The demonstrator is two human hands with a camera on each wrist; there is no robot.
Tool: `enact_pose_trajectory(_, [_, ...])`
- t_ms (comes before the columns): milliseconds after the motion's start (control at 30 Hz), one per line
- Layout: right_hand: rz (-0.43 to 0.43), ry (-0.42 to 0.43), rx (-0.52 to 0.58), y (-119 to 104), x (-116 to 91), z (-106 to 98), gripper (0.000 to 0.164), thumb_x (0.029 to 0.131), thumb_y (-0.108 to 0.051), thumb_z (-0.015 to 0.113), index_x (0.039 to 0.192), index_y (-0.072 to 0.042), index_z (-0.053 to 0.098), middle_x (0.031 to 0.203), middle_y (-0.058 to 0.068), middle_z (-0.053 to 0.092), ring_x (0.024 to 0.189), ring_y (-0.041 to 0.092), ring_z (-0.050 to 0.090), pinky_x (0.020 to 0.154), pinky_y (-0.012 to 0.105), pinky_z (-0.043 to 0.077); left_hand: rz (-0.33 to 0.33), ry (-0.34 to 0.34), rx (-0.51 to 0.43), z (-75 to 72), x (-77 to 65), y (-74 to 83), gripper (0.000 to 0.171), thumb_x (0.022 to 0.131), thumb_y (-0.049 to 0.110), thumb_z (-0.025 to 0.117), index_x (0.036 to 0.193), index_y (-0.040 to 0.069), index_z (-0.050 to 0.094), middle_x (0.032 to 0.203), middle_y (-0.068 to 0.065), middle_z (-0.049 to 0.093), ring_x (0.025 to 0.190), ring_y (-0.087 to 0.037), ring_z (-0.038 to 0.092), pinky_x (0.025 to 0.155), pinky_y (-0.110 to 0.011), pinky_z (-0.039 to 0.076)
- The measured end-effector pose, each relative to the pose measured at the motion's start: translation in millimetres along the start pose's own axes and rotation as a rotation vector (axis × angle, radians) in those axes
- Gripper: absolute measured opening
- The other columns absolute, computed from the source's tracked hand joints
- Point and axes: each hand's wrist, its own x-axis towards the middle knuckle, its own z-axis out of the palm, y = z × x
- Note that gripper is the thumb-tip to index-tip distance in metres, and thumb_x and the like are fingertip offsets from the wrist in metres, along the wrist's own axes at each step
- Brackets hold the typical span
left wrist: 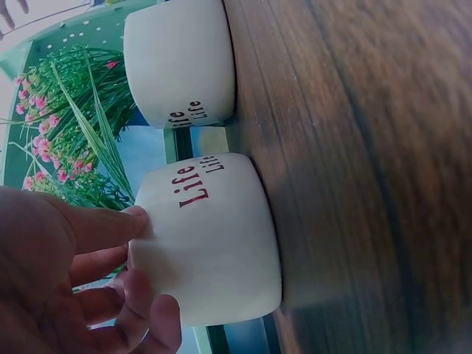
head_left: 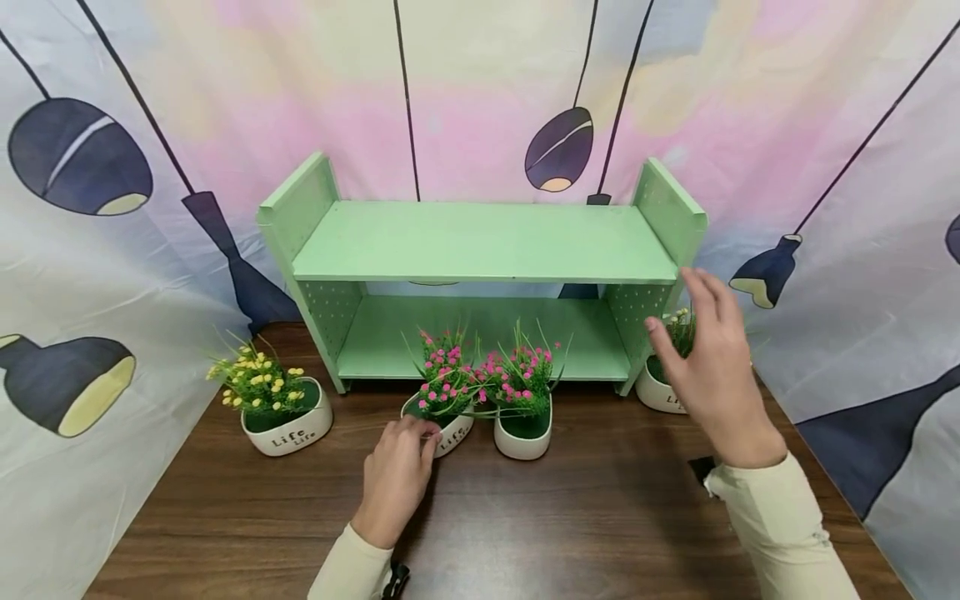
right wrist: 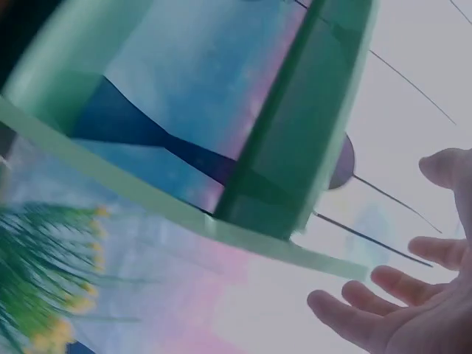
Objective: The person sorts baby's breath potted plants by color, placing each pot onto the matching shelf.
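Observation:
At the front of the shelf, my left hand point(head_left: 397, 475) pinches the rim of a white oval flower pot point(left wrist: 206, 251) marked "Life". The pot stands on the table and holds pink artificial flowers point(head_left: 446, 375). Just to its right is a second white pot point(head_left: 522, 442), also with pink flowers point(head_left: 525, 375); their grass blades tangle. My right hand point(head_left: 716, 375) is raised in the air by the right end of the green shelf point(head_left: 480, 242), fingers spread and holding nothing. It partly hides a pot point(head_left: 660, 393) with yellow flowers behind it.
Another white pot point(head_left: 288, 429) with yellow flowers point(head_left: 262, 379) stands left of the shelf. The two-tier shelf has raised side panels and rests on the brown wooden table point(head_left: 570, 525). A curtain point(head_left: 480, 100) printed with lamps hangs close behind and at both sides.

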Motion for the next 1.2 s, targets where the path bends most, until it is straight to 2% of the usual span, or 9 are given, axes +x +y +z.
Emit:
enact_pose_trajectory(67, [-0.007, 0.044, 0.016, 3, 14, -7, 0.072, 0.095, -0.006, 0.077, 0.158, 0.0, 0.042, 0.149, 0.035, 0.044, 0.135, 0.052, 0.046, 0.108, 0.068, 0.041, 0.008, 0.003, 0.002, 1.2, -0.6, 0.1, 0.006, 0.098, 0.016, 0.078, 0.097, 0.011, 0.08, 0.103, -0.003, 0.074, 0.097, -0.028, 0.068, 0.057, -0.047, 0.055])
enact_pose_trajectory(167, [0.019, 0.048, 0.027, 6, 35, -15, 0.069, 0.098, -0.007, 0.074, 0.159, -0.002, 0.042, 0.145, 0.034, 0.045, 0.128, 0.048, 0.049, 0.1, 0.066, 0.047, 0.006, 0.009, 0.005, 2.7, -1.9, -0.6, 0.006, 0.098, 0.016, 0.078, 0.097, 0.011, 0.08, 0.102, -0.003, 0.074, 0.097, -0.027, 0.068, 0.055, -0.046, 0.055])
enact_pose_trajectory(267, [0.096, -0.006, 0.057, 10, 53, -21, 0.068, 0.101, -0.013, 0.07, 0.161, -0.006, 0.038, 0.147, 0.032, 0.042, 0.127, 0.046, 0.049, 0.096, 0.063, 0.05, -0.004, 0.011, 0.002, 4.2, -3.2, -2.0, 0.006, 0.098, 0.017, 0.077, 0.096, 0.011, 0.079, 0.102, -0.002, 0.073, 0.097, -0.028, 0.068, 0.055, -0.046, 0.054])
enact_pose_trajectory(400, [0.19, -0.106, 0.096, 18, 67, -25, 0.07, 0.106, -0.021, 0.064, 0.166, -0.013, 0.03, 0.155, 0.028, 0.038, 0.133, 0.048, 0.049, 0.096, 0.063, 0.052, -0.015, 0.002, 0.004, 5.8, -4.7, -3.4, 0.006, 0.099, 0.018, 0.077, 0.096, 0.013, 0.079, 0.102, -0.002, 0.073, 0.098, -0.027, 0.068, 0.055, -0.045, 0.054])
enact_pose_trajectory(633, [0.187, -0.25, 0.102, 29, 79, -20, 0.073, 0.108, -0.028, 0.06, 0.169, -0.015, 0.022, 0.163, 0.026, 0.033, 0.129, 0.055, 0.055, 0.083, 0.065, 0.057, -0.023, -0.001, 0.014, 7.6, -7.5, -5.4, 0.006, 0.097, 0.017, 0.078, 0.095, 0.012, 0.079, 0.101, -0.001, 0.073, 0.098, -0.026, 0.068, 0.053, -0.044, 0.053])
enact_pose_trajectory(733, [0.178, -0.256, 0.078, 29, 83, -17, 0.074, 0.108, -0.03, 0.059, 0.17, -0.014, 0.021, 0.164, 0.026, 0.035, 0.126, 0.056, 0.056, 0.08, 0.067, 0.057, -0.02, 0.003, 0.011, 8.1, -6.7, -5.2, 0.006, 0.097, 0.018, 0.078, 0.096, 0.012, 0.079, 0.101, -0.001, 0.073, 0.099, -0.026, 0.068, 0.054, -0.044, 0.053])
enact_pose_trajectory(1033, [0.168, -0.237, 0.07, 30, 86, -16, 0.065, 0.109, -0.028, 0.053, 0.167, -0.01, 0.028, 0.16, 0.028, 0.041, 0.123, 0.057, 0.056, 0.083, 0.069, 0.053, -0.004, 0.02, 0.01, 6.7, -3.7, -3.7, 0.007, 0.099, 0.019, 0.077, 0.094, 0.014, 0.079, 0.101, -0.001, 0.073, 0.095, -0.025, 0.066, 0.053, -0.043, 0.052])
enact_pose_trajectory(1133, [0.163, -0.244, 0.08, 33, 86, -17, 0.063, 0.11, -0.025, 0.05, 0.167, -0.011, 0.027, 0.158, 0.029, 0.042, 0.121, 0.057, 0.058, 0.079, 0.065, 0.056, 0.004, 0.024, 0.006, 5.2, -2.5, -3.6, 0.007, 0.099, 0.019, 0.077, 0.094, 0.013, 0.079, 0.101, -0.001, 0.073, 0.094, -0.026, 0.067, 0.053, -0.043, 0.052])
enact_pose_trajectory(1200, [0.163, -0.262, 0.094, 34, 87, -18, 0.062, 0.11, -0.022, 0.047, 0.168, -0.013, 0.026, 0.157, 0.03, 0.043, 0.122, 0.058, 0.059, 0.073, 0.056, 0.059, -0.001, 0.02, -0.002, 4.3, -1.4, -4.0, 0.007, 0.098, 0.019, 0.078, 0.094, 0.013, 0.079, 0.1, -0.002, 0.073, 0.094, -0.026, 0.068, 0.053, -0.043, 0.052])
